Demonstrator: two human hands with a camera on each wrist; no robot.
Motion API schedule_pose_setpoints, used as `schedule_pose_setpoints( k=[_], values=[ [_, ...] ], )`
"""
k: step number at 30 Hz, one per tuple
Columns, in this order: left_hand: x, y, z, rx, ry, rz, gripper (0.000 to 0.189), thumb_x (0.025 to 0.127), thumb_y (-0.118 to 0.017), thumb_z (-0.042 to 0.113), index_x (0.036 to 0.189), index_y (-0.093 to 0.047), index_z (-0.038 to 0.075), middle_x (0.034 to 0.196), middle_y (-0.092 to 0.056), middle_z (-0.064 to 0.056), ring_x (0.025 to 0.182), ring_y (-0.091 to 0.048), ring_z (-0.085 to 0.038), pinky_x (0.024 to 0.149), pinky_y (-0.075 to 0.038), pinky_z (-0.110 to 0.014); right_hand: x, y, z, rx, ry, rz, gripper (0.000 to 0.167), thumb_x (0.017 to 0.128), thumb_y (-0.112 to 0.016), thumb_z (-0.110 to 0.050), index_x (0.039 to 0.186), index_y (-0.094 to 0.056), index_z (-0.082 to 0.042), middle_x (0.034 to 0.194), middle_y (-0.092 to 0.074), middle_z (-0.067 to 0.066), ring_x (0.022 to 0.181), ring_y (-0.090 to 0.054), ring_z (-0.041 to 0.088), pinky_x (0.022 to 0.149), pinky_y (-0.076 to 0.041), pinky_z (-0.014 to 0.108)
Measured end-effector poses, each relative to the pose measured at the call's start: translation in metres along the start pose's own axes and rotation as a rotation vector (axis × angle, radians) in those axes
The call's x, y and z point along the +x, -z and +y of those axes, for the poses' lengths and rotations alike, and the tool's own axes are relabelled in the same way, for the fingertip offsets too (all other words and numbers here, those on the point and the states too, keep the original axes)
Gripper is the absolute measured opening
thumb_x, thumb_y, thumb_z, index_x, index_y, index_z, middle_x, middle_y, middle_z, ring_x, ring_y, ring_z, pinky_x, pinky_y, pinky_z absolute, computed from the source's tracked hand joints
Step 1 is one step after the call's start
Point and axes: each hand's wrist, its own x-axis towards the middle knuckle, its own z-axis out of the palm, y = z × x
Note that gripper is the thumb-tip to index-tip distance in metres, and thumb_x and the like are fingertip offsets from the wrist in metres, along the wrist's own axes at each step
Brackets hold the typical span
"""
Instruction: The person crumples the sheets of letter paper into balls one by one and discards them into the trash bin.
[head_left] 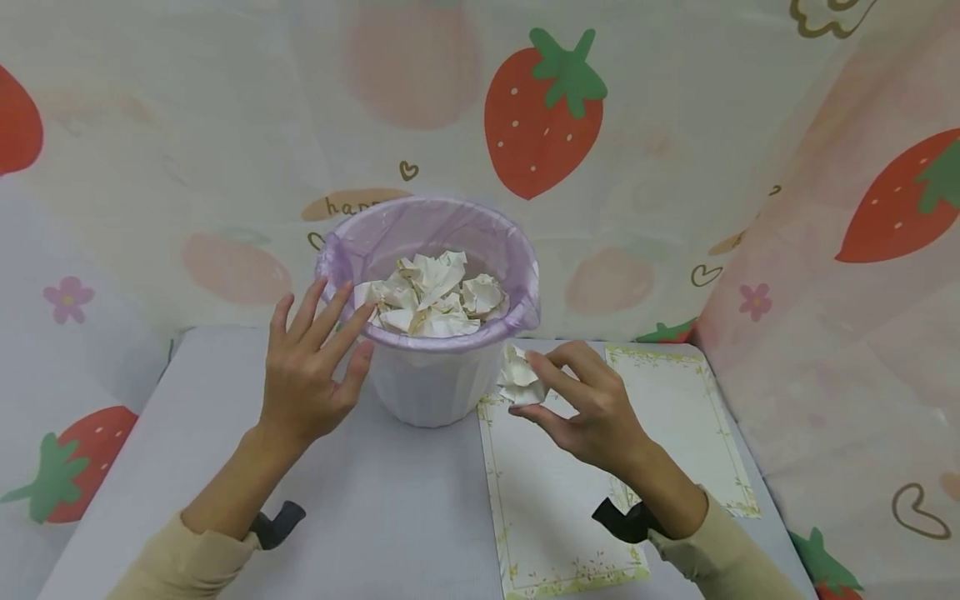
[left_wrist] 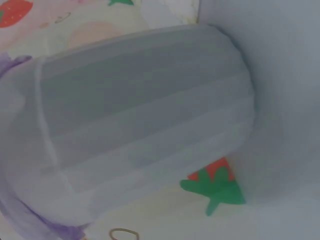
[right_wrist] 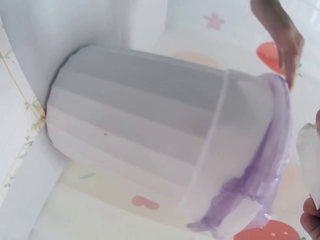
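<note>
Only the head view shows crumpled papers (head_left: pixel 435 292) inside the white bin (head_left: pixel 431 387); the left hand (head_left: pixel 311 367) spreads at its near-left side, while a paper ball (head_left: pixel 520 379) sits at the tips of the right hand's (head_left: pixel 588 404) pinching grip, just beside the bin.

My right wrist view shows the white bin (right_wrist: pixel 135 120) stretching sideways across the middle, its wall faceted, a purple liner (right_wrist: pixel 250 177) folded over the rim. At the right edge my right hand (right_wrist: pixel 311 220), mostly cut off, pinches white paper (right_wrist: pixel 308 157) near that rim. Above, my left hand (right_wrist: pixel 286 42) points its fingers at the liner's edge; whether they touch, I can't tell. On the left, a corner of a leafy-bordered sheet (right_wrist: pixel 15 110) lies by the bin's base
</note>
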Motion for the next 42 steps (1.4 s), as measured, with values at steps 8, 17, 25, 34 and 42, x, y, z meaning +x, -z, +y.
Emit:
schedule_pose_setpoints(
  k=[8, 17, 25, 34, 42],
  values=[
    [-0.011, -0.004, -0.013, -0.038, 0.072, -0.038, 0.047, 0.102, -0.041, 0.037, 0.126, -0.068, 0.007, 0.131, -0.063, -0.015, 0.128, -0.053, -0.038, 0.117, -0.019, -0.059, 0.03, 0.009, 0.01, -0.021, 0.019, 0.038, 0.041, 0.09, -0.075, -0.032, 0.107, -0.072, 0.006, 0.087, -0.058, 0.013, 0.076, -0.053, 0.022, 0.063, -0.043, 0.028],
    [-0.012, -0.011, -0.017, -0.062, 0.065, -0.006, 0.044, 0.1, -0.043, 0.032, 0.124, -0.07, 0.007, 0.13, -0.064, -0.014, 0.127, -0.055, -0.036, 0.115, -0.024, -0.058, 0.068, 0.013, 0.032, -0.019, -0.012, 0.049, 0.042, 0.084, -0.082, -0.026, 0.107, -0.072, 0.008, 0.084, -0.057, 0.015, 0.074, -0.054, 0.025, 0.064, -0.043, 0.03],
    [-0.012, -0.012, -0.017, -0.058, 0.064, 0.016, 0.041, 0.096, -0.046, 0.027, 0.122, -0.071, 0.007, 0.13, -0.065, -0.013, 0.126, -0.055, -0.036, 0.112, -0.029, -0.059, 0.097, 0.007, 0.056, -0.053, -0.091, -0.012, 0.047, 0.07, -0.091, -0.012, 0.109, -0.073, 0.007, 0.079, -0.055, 0.012, 0.075, -0.051, 0.023, 0.06, -0.037, 0.027],
    [-0.013, -0.014, -0.017, -0.066, 0.058, 0.031, 0.04, 0.095, -0.047, 0.024, 0.121, -0.072, 0.007, 0.129, -0.065, -0.013, 0.125, -0.056, -0.036, 0.111, -0.03, -0.059, 0.12, -0.009, 0.086, -0.055, -0.233, -0.16, 0.05, 0.072, -0.091, -0.017, 0.111, -0.072, 0.008, 0.077, -0.053, 0.011, 0.071, -0.047, 0.023, 0.061, -0.037, 0.031],
    [-0.014, -0.013, -0.018, -0.058, 0.07, 0.027, 0.04, 0.095, -0.047, 0.024, 0.121, -0.071, 0.006, 0.129, -0.065, -0.013, 0.126, -0.056, -0.036, 0.11, -0.031, -0.059, 0.129, -0.024, 0.105, -0.099, -0.506, -0.503, 0.061, 0.083, -0.082, -0.032, 0.13, -0.063, 0.002, 0.105, -0.063, 0.016, 0.094, -0.056, 0.029, 0.082, -0.047, 0.041]
  ],
)
